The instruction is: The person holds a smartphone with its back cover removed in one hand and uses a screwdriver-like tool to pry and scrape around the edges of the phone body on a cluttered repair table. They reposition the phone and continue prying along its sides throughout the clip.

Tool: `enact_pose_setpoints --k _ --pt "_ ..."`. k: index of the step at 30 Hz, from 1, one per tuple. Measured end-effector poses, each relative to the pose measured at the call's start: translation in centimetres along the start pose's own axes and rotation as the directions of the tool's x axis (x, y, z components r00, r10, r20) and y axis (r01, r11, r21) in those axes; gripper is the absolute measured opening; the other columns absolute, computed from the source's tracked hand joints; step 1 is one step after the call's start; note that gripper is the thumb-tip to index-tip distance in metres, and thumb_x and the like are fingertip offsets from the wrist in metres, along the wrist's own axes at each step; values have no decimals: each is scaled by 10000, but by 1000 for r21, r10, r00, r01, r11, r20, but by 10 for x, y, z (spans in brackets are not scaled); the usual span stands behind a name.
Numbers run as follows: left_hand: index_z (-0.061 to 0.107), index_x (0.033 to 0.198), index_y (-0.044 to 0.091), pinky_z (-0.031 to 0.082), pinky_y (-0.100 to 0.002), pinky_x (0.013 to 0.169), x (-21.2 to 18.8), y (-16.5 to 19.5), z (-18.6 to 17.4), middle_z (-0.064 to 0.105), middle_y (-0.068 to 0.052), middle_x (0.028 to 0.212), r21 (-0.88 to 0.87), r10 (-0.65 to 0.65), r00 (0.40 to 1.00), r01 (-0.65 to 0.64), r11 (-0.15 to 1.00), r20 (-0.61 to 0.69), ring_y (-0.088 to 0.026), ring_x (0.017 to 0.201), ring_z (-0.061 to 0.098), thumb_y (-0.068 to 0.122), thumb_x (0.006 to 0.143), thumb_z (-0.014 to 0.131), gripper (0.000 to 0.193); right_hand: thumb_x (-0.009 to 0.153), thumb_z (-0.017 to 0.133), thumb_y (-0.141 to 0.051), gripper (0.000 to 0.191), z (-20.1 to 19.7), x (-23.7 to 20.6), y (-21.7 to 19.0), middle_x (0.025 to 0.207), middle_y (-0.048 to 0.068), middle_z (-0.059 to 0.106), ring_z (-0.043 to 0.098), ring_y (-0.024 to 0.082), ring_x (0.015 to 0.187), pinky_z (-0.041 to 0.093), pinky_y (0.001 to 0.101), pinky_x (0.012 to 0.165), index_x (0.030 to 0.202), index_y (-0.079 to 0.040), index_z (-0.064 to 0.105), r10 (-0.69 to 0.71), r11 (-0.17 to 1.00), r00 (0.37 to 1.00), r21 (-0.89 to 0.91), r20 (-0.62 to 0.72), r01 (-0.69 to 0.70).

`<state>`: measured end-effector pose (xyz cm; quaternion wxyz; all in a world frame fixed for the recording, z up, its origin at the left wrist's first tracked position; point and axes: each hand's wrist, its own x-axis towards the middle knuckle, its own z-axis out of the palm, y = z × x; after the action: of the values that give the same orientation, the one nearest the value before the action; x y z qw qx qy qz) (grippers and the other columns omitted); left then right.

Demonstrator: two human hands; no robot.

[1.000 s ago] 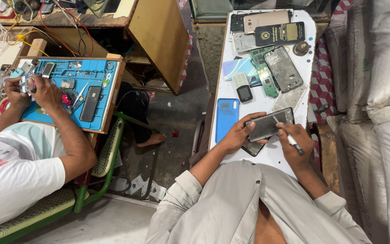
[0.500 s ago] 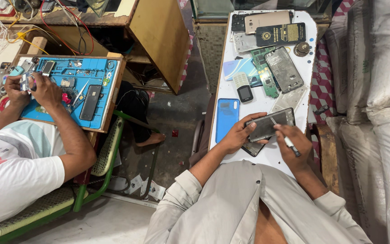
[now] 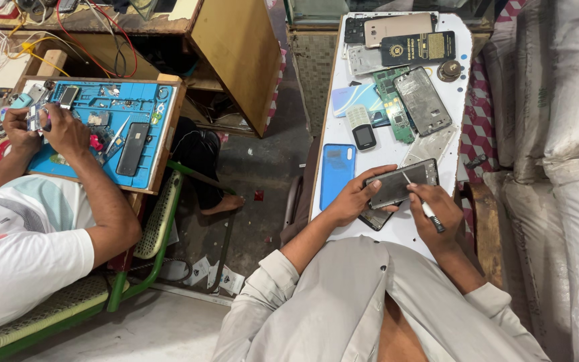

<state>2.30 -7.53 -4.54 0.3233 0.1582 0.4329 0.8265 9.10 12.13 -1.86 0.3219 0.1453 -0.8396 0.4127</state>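
Left hand (image 3: 356,198) fingers gripped the phone (image 3: 402,182), long axis lying left-right at frame centre-right; right hand (image 3: 433,211) fingers pinched a tool (image 3: 420,201), tip on it.

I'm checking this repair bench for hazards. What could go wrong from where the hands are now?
The thin tool in the right hand touches the opened phone; a slip might scratch it. The left hand props the phone above the white table, so it could drop. Loose boards like the green one crowd nearby.
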Motion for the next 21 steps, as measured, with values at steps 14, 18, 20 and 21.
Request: enact_pose_setpoints --k 14,18,20,21 --pt "439 1550 62 616 -414 982 0 2 0 542 -163 1450 -16 -6 1000 6 1000 10 -285 1207 643 395 1061 566 606 961 681 62 187 0 1 -1 1087 149 738 737 278 1010 593 362 867 1143 19 680 27 999 1000 25 -14 -26" --pt "438 1549 61 618 -418 982 -1 2 1 538 -159 1453 -13 -9 1000 9 1000 11 -279 1220 637 398 1058 572 610 954 687 56 185 -1 2 -2 1078 150 736 735 280 1000 593 360 865 1135 19 682 -4 1000 1000 14 -5 5" --pt "440 1553 56 615 -419 981 -1 3 1 544 -164 1448 -16 -4 1000 4 1000 10 -286 1214 638 395 1063 569 610 949 691 51 182 -1 2 -3 1073 151 736 733 281 992 593 356 856 1128 20 682 -18 1000 1000 22 7 18" --pt "442 1556 54 614 -419 980 -1 3 1 547 -167 1445 -17 -2 1000 2 1000 10 -289 1211 638 393 1065 568 609 956 690 51 181 -1 2 -3 1077 151 736 733 279 991 591 354 853 1135 24 681 0 1000 1000 26 4 0"
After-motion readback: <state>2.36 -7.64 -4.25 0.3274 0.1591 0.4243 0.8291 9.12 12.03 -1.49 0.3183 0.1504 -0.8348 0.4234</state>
